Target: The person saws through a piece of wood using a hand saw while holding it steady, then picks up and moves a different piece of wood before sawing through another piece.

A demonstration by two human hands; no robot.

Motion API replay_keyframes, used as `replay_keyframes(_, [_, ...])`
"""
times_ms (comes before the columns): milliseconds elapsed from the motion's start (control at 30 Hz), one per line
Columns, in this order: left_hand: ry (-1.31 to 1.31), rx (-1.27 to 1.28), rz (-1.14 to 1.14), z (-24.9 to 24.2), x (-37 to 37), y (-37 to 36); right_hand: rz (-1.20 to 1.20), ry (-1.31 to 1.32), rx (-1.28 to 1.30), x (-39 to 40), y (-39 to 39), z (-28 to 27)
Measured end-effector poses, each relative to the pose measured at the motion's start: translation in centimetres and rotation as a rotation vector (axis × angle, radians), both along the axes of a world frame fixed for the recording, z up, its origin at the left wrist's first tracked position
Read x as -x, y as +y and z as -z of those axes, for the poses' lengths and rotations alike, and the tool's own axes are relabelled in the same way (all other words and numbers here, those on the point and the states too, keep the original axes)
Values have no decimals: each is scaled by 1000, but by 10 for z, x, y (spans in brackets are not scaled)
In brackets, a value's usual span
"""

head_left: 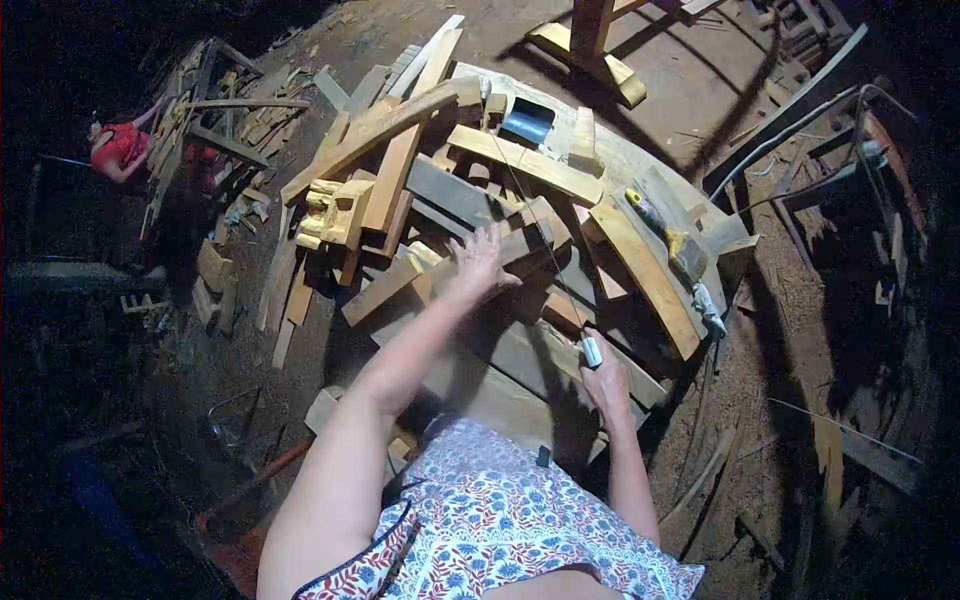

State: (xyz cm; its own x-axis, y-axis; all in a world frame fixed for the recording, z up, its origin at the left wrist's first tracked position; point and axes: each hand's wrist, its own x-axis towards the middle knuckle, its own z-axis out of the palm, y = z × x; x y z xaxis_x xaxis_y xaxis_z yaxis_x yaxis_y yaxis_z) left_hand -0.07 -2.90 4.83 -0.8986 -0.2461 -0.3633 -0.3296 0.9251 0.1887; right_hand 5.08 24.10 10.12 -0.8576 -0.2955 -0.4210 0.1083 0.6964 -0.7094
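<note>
My right hand (606, 382) is closed around the white handle of a handsaw (593, 350). Its thin blade is seen nearly edge-on and runs up and left across the end of a wooden beam (520, 242). My left hand (480, 262) lies on that beam with its fingers spread, left of the blade. Under the beam are wide grey boards (500, 395). A carved yellowish wood piece (336, 212) rests among the planks left of my left hand.
Stacked planks (410, 150) cover the far side of the bench. A blue cylinder (527, 127) sits at the back. On the right lies a yellow-and-black tool (665, 230). A person in red (120, 147) is at the far left beside another wood pile (230, 120).
</note>
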Motion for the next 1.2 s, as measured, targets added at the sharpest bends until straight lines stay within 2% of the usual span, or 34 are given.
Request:
replay_keyframes(33, [-19, -12, 2, 0, 1, -2, 7, -56, -46, 1, -3, -5])
replay_keyframes(67, [-41, -28, 4, 0, 2, -3, 5, 11, 12, -2, -1, 1])
replay_keyframes(200, [-53, -80, 30, -4, 0, -4, 32, -13, 12, -13, -1, 0])
replay_keyframes(300, [55, -14, 144, -2, -13, 0, 54, -96, -70, -29, 5, -6])
replay_keyframes(433, [19, -51, 235, -9, -31, 8, 111, 20, 17, -67, 16, 2])
replay_keyframes(467, [41, -38, 232, -8, -33, 9, 151, -66, 2, -71, 14, -3])
replay_keyframes(567, [44, 19, 262, -9, -28, 9, 190, -89, 15, -79, 9, 19])
replay_keyframes(667, [200, -298, 50, -27, -10, 15, 160, -36, 28, -75, 8, 16])
replay_keyframes(700, [200, -302, 56, -21, -5, 21, 140, 23, 25, -75, 9, 19])
replay_keyframes(767, [302, -270, -128, 0, 1, 33, 138, 42, 44, -76, 11, 27])
replay_keyframes(800, [403, -207, -101, 8, 1, 38, 131, 61, 67, -74, 11, 29])
replay_keyframes(833, [408, -209, -97, 17, 3, 38, 136, 67, 66, -69, 10, 26])
replay_keyframes(900, [480, -59, -92, 26, 7, 41, 118, -40, 11, -60, 6, 17])
replay_keyframes(1033, [548, 64, -13, 36, 15, 32, 92, 2, 40, -52, 1, 16])
replay_keyframes(1100, [688, 198, 14, 59, 18, 25, 110, 65, 171, -52, -1, 18])
replay_keyframes(1133, [731, 246, 33, 68, 21, 23, 131, -4, 164, -48, -3, 8])
replay_keyframes(1167, [835, 231, -5, 64, 24, 27, 127, 25, 218, -57, 1, 33])
replay_keyframes(1200, [743, 48, -3, 101, 27, 13, 127, 108, 182, -60, 2, 42])
